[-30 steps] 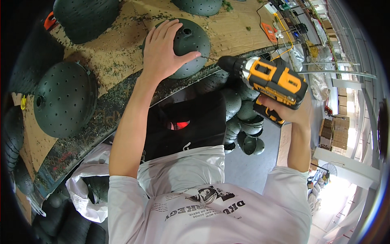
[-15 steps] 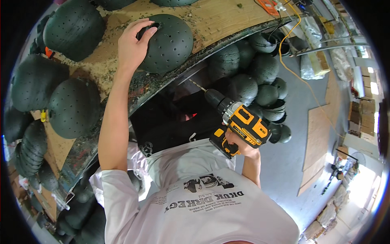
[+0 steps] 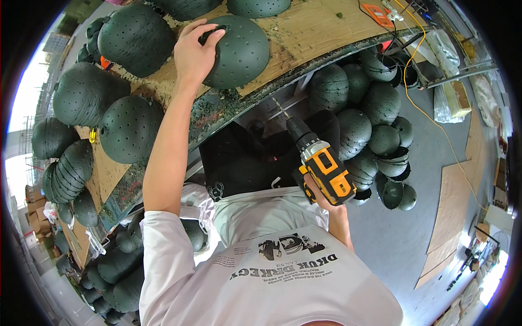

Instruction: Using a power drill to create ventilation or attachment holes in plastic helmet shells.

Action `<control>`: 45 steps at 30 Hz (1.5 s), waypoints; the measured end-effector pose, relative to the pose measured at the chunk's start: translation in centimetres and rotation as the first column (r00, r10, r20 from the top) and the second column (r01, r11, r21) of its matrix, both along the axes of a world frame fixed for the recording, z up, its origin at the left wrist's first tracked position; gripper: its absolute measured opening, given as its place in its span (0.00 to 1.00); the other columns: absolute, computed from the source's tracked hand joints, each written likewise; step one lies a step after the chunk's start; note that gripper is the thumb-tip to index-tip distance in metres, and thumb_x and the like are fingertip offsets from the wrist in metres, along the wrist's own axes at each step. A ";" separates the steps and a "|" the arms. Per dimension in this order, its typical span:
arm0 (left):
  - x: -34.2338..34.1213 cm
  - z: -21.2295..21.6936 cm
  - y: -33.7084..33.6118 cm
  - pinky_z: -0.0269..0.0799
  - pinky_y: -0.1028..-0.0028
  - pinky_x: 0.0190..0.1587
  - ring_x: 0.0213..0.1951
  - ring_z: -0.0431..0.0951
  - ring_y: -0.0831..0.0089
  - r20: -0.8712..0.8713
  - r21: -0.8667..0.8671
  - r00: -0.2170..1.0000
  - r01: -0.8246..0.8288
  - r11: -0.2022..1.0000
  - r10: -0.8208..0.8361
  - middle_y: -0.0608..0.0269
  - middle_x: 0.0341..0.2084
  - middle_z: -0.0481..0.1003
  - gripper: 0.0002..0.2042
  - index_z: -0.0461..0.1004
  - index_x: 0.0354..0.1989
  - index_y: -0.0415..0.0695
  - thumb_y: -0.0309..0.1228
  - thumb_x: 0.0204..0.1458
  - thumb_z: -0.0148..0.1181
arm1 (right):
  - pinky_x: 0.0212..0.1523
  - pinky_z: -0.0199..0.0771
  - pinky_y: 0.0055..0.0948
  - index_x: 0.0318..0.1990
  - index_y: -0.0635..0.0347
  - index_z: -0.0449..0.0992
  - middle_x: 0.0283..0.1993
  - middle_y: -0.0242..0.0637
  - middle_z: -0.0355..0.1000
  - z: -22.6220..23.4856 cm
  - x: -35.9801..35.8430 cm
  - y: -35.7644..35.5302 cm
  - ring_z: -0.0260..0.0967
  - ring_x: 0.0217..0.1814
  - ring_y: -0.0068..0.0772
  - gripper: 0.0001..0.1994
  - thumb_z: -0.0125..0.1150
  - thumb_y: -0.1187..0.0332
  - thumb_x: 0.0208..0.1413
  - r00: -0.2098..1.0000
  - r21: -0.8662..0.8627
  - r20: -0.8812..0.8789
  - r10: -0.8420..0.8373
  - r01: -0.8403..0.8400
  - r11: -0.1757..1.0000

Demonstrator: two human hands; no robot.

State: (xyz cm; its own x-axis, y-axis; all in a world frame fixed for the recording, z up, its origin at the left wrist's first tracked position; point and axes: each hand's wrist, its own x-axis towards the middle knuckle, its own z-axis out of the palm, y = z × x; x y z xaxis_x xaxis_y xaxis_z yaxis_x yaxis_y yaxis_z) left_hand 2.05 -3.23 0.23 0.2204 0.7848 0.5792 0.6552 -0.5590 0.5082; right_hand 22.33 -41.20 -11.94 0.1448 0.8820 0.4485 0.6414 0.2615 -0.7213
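Note:
A dark green, dome-shaped shell [image 3: 239, 53], dotted with small holes, sits on the workbench. My left hand [image 3: 197, 56] grips it at its left upper side, thumb and fingers closing around a dark opening there. In my right hand [image 3: 325, 200] is a yellow and black cordless drill [image 3: 326, 168], held beside my lap. A long thin bit [image 3: 280, 108] juts from its chuck toward the bench edge, apart from the shell. The drill body partly hides my right fingers.
Stacks of similar shells [image 3: 136, 41] crowd the bench's left side. More shells [image 3: 353, 130] hang or lie in a cluster beyond the bench edge on the right. Green shavings litter the bench top [image 3: 304, 35]. An orange cable [image 3: 429, 117] runs across the floor.
The drill has turned so that its bit points more steeply toward the bench. My left hand keeps its hold on the shell. The whole view has shifted, with the scene sliding right.

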 end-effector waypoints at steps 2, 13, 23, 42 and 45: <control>0.1 -0.5 0.0 0.73 0.66 0.61 0.58 0.79 0.62 -0.006 -0.017 1.000 -0.012 1.000 0.012 0.61 0.57 0.79 0.14 0.86 0.47 0.47 0.40 0.56 0.71 | 0.39 0.77 0.28 0.42 0.65 0.81 0.38 0.39 0.79 2.7 -0.8 2.3 0.79 0.37 0.36 0.13 0.70 0.82 0.47 0.945 -0.035 -0.327 0.007 -0.019 0.999; -0.2 -3.9 0.6 0.71 0.60 0.62 0.59 0.77 0.54 -0.071 -0.054 0.997 -0.030 0.998 0.027 0.58 0.59 0.77 0.15 0.84 0.46 0.44 0.41 0.58 0.67 | 0.34 0.74 0.31 0.44 0.67 0.77 0.36 0.43 0.72 1.2 -2.2 7.0 0.74 0.31 0.48 0.16 0.69 0.73 0.46 0.911 -0.130 -0.405 0.080 -0.144 0.981; 2.0 -3.4 2.5 0.68 0.58 0.65 0.64 0.73 0.52 -0.120 -0.055 0.993 -0.010 0.998 0.004 0.49 0.62 0.73 0.38 0.76 0.61 0.47 0.65 0.51 0.65 | 0.35 0.75 0.29 0.42 0.69 0.79 0.40 0.43 0.75 1.1 -2.0 9.0 0.76 0.33 0.42 0.15 0.70 0.75 0.46 0.934 -0.108 -0.338 0.112 -0.157 0.982; 2.6 -2.2 0.8 0.68 0.53 0.63 0.58 0.75 0.49 -0.119 -0.284 0.993 -0.008 0.959 -0.027 0.47 0.55 0.77 0.30 0.76 0.58 0.43 0.55 0.57 0.66 | 0.30 0.71 0.27 0.40 0.69 0.76 0.32 0.39 0.71 4.4 -2.5 9.8 0.72 0.26 0.40 0.15 0.70 0.72 0.45 0.938 -0.212 -0.345 0.040 -0.119 0.970; 2.6 -2.0 0.8 0.68 0.53 0.62 0.58 0.75 0.48 -0.172 -0.292 0.985 -0.036 0.956 -0.015 0.47 0.54 0.77 0.29 0.76 0.57 0.43 0.53 0.57 0.66 | 0.31 0.73 0.27 0.41 0.68 0.74 0.30 0.39 0.72 5.1 -2.4 9.8 0.75 0.27 0.39 0.15 0.72 0.72 0.47 0.912 -0.279 -0.410 0.029 -0.156 0.948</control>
State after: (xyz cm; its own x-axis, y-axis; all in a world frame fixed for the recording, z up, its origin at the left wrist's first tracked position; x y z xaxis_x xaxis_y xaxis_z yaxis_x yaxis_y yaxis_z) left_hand 4.60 -2.41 -1.79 0.2865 0.9169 0.2779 0.7514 -0.3950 0.5286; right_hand 19.94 -31.42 -6.85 0.1652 0.9827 0.0842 0.2700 0.0370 -0.9622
